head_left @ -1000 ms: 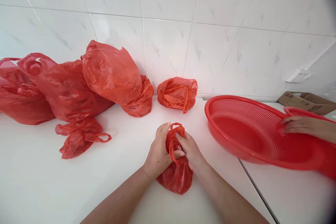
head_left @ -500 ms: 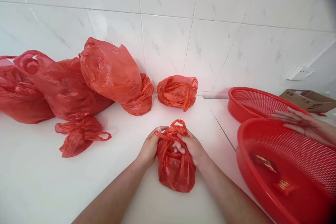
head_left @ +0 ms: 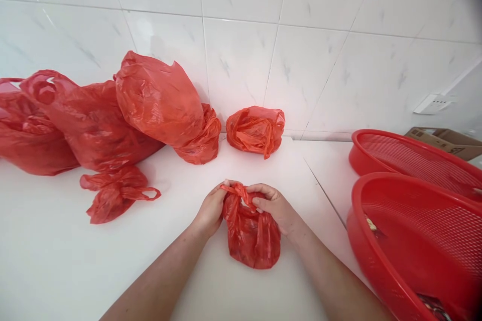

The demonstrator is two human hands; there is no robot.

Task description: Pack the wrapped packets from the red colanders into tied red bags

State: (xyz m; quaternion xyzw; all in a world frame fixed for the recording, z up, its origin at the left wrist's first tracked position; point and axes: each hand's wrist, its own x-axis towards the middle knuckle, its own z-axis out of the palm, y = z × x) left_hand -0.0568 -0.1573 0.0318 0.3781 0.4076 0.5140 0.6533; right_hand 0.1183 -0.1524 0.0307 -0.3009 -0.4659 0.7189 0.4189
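Fingers of the right hand pinch a fold at the neck of the bag, thumb opposite forefinger. Left hand: thumb pressed to a strand of the handle; its other fingers go partly behind the plastic, so I cannot tell how far they curl.

Head view, sole feed at my station. Bag sits between the forearms, mouth toward the wall, its lower part apparently resting on the table. Small gap visible through the twisted neck.

Surroundings: small bag to the left, one loop sticking out; big bags behind it; back bag near the wall. To the right, front basket with a few wrapped bits in it, rear basket beyond, box behind that.

Step in hand, my judgement: working the handles together at the neck, perhaps a knot; I cannot make out whether one has formed. Next move, I reckon, calls for both pinches held firm and an even, gentle pull, since such thin film could tear.
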